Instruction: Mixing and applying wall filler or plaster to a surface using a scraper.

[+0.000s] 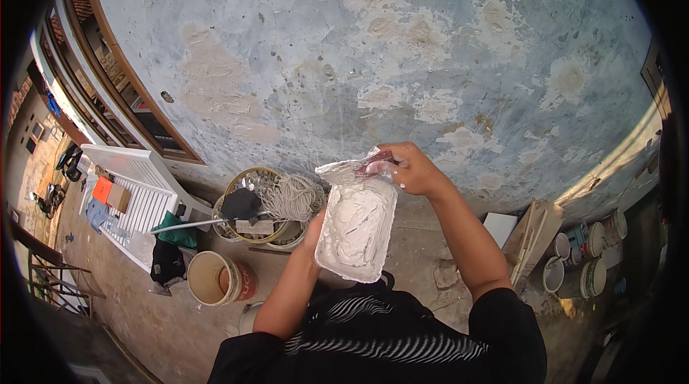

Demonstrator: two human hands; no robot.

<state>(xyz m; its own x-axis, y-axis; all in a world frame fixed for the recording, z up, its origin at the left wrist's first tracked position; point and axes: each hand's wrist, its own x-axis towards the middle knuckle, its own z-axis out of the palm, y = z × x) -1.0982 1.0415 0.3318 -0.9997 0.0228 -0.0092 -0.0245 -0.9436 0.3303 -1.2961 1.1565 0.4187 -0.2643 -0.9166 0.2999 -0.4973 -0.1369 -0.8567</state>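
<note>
My left hand supports a rectangular tub from its left side and underneath; most of its fingers are hidden behind the tub. Thick white putty fills the tub, its surface ridged and smeared. At the tub's far edge, my right hand is closed around the dark reddish handle of a putty knife. The knife's wide blade points left, coated in putty, over the tub's far rim. White smears mark the right fingers. Beyond both hands stands a blue-grey wall with rough pale patches.
Left of me are a wide bucket, a round container with a coiled rope, and a white slatted bench bearing an orange box. Boards lean at the right, near several paint buckets. A brown-framed window borders the wall.
</note>
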